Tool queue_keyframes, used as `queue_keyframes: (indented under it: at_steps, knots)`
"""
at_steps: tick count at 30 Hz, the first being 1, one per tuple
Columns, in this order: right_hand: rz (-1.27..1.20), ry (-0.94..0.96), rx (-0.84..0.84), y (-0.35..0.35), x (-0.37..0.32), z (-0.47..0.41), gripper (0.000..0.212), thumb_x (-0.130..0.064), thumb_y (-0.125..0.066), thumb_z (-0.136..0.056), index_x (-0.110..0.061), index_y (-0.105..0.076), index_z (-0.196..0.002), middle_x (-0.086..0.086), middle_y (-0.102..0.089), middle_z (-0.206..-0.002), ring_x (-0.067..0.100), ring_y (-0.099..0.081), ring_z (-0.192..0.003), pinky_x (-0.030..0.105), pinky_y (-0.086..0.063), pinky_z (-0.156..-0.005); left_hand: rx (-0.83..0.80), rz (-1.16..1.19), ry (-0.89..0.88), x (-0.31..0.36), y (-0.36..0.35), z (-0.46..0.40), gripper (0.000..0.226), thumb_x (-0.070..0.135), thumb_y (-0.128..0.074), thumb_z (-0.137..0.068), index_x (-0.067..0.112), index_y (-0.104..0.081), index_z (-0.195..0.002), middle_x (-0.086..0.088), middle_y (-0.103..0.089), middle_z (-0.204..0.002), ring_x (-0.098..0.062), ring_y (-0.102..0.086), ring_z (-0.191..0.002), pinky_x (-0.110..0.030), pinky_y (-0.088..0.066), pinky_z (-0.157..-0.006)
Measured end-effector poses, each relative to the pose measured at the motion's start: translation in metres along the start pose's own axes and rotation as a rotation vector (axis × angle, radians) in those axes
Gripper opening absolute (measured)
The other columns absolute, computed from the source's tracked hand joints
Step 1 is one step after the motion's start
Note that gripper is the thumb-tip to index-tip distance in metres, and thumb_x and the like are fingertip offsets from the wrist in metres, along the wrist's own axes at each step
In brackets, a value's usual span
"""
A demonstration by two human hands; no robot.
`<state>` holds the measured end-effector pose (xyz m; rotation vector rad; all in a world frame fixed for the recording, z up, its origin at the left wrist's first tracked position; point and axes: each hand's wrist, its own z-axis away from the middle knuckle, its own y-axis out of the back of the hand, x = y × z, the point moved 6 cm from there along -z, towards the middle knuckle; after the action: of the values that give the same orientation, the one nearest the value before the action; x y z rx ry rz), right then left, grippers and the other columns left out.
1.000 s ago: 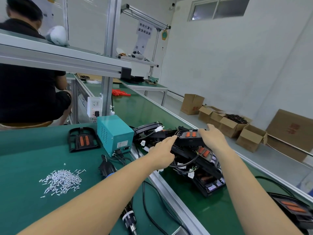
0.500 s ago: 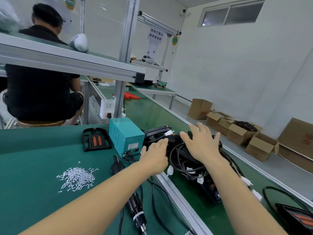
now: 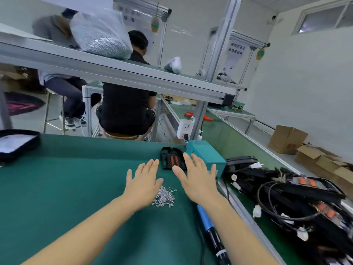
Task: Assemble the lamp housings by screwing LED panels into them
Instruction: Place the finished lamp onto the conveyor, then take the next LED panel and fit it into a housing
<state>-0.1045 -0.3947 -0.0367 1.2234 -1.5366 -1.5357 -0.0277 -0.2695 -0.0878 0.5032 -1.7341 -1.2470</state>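
both hands reached for the lamp housing [image 3: 172, 161] ahead.
it lay flat on the green bench [image 3: 66, 188], long axis pointing away; the right hand [image 3: 196, 178], fingers spread and empty, was nearer than the equally flat, empty left hand [image 3: 144, 181].

two bare forearms, left hand [image 3: 143, 183] and right hand [image 3: 196, 177] ungloved (no sleeves, rings or watch showing)

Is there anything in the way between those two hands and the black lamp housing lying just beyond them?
Nothing visible. Both the left hand and right hand are open and empty, and the housing lies just past their fingertips on bare green mat.
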Motion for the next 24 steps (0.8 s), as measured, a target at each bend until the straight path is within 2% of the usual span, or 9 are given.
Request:
queue_keyframes:
  at_steps: [8, 16, 20, 24]
  knots:
    - [-0.059, 0.156, -0.122, -0.058, -0.103, -0.010, 0.066, -0.059, -0.022, -0.100, -0.028, -0.007, -0.156, -0.001, -0.004, -0.165, 0.014, -0.001, -0.151, 0.053, 0.008, -0.117, 0.068, -0.035, 0.195, -0.108, 0.034, 0.037, 0.063, 0.037, -0.031, -0.101, 0.024, 0.003, -0.152, 0.007, 0.003, -0.160, -0.015, 0.001, -0.147, -0.049, -0.001, -0.116]
    - [0.005, 0.339, -0.220, -0.102, -0.194, -0.004, 0.066, -0.058, -0.020, -0.101, -0.028, -0.003, -0.156, -0.001, -0.001, -0.165, 0.017, 0.001, -0.151, 0.054, 0.006, -0.117, 0.126, -0.155, 0.403, -0.224, 0.069, 0.054, 0.060, 0.033, -0.031, -0.102, 0.021, -0.001, -0.153, 0.006, 0.000, -0.161, -0.017, 0.001, -0.147, -0.050, -0.003, -0.117]
    - [0.021, 0.380, -0.252, -0.115, -0.222, -0.005, 0.065, -0.057, -0.021, -0.101, -0.028, -0.001, -0.156, 0.000, 0.001, -0.165, 0.018, 0.003, -0.151, 0.055, 0.008, -0.117, 0.230, -0.270, 0.510, -0.291, 0.103, 0.052, 0.059, 0.029, -0.034, -0.101, 0.017, -0.006, -0.152, 0.002, -0.006, -0.160, -0.020, -0.004, -0.146, -0.050, -0.006, -0.117]
    - [0.036, 0.384, -0.262, -0.124, -0.235, -0.010, 0.065, -0.056, -0.021, -0.102, -0.029, 0.000, -0.156, -0.001, 0.001, -0.165, 0.017, 0.003, -0.151, 0.055, 0.008, -0.117, 0.303, -0.458, 0.547, -0.337, 0.133, 0.041, 0.061, 0.025, -0.040, -0.098, 0.016, -0.010, -0.150, 0.000, -0.014, -0.157, -0.024, -0.011, -0.144, -0.051, -0.012, -0.115]
